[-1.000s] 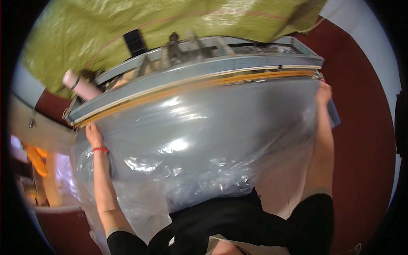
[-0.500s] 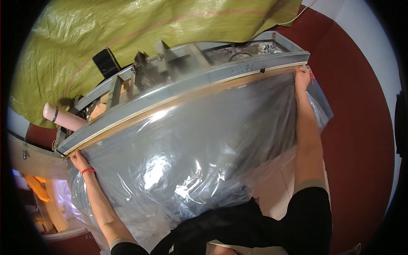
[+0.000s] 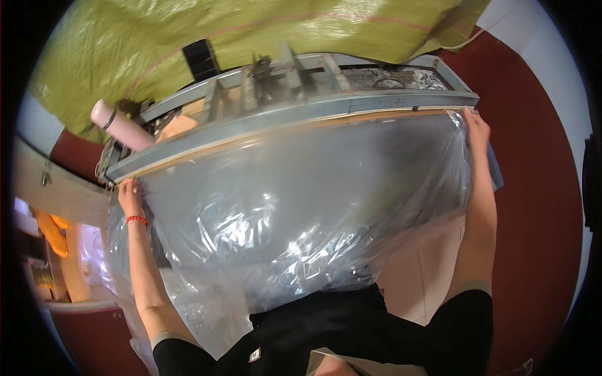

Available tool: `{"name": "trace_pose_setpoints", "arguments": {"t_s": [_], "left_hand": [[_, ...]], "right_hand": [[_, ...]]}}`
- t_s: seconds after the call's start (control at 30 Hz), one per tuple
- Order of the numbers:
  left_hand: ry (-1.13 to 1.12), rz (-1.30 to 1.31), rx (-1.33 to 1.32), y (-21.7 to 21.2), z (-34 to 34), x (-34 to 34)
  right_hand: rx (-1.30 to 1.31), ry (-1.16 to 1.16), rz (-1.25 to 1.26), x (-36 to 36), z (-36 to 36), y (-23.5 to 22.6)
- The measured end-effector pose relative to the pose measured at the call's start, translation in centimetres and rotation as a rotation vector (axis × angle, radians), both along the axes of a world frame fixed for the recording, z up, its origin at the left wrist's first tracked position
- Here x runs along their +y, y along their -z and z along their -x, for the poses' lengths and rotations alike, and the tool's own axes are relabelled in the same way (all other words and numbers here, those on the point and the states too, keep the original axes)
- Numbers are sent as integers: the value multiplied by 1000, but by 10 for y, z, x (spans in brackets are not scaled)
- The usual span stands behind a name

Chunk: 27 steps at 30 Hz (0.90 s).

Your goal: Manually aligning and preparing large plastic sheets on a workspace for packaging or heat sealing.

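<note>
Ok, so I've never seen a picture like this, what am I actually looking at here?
This is a view from a fisheye camera worn on a person's head, looking down, so straight edges bend. No robot: two bare hands. The left hand and the right hand each grip a corner of a big clear plastic bag, stretched along the edge of a long grey metal machine. A pink bottle lies at its left end, with yellow-green sheeting behind. The floor is dark red.
</note>
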<state>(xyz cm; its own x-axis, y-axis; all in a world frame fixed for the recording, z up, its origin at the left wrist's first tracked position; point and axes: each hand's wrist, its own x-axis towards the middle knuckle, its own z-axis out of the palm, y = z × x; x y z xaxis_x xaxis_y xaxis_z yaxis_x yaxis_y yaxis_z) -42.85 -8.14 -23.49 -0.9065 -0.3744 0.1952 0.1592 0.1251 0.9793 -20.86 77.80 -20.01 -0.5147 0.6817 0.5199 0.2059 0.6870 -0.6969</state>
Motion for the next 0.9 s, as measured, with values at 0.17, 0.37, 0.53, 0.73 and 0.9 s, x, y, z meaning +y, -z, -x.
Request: {"name": "trace_pose_setpoints", "arguments": {"t_s": [0.17,0.37,0.53,0.73,0.9], "left_hand": [[228,251,98,-49,-70,23],[379,127,144,-85,-136,45],[344,99,115,-99,-166,44],[-50,1036,420,-98,-167,17],[82,1425,282,-46,-162,-7]], "right_hand": [[4,389,-161,-3,-59,-24],[249,-170,-390,-243,20,-92],[87,-1130,-322,-495,79,-75],[-288,-1487,414,-588,111,-20],[-180,-1321,326,-502,82,0]]}}
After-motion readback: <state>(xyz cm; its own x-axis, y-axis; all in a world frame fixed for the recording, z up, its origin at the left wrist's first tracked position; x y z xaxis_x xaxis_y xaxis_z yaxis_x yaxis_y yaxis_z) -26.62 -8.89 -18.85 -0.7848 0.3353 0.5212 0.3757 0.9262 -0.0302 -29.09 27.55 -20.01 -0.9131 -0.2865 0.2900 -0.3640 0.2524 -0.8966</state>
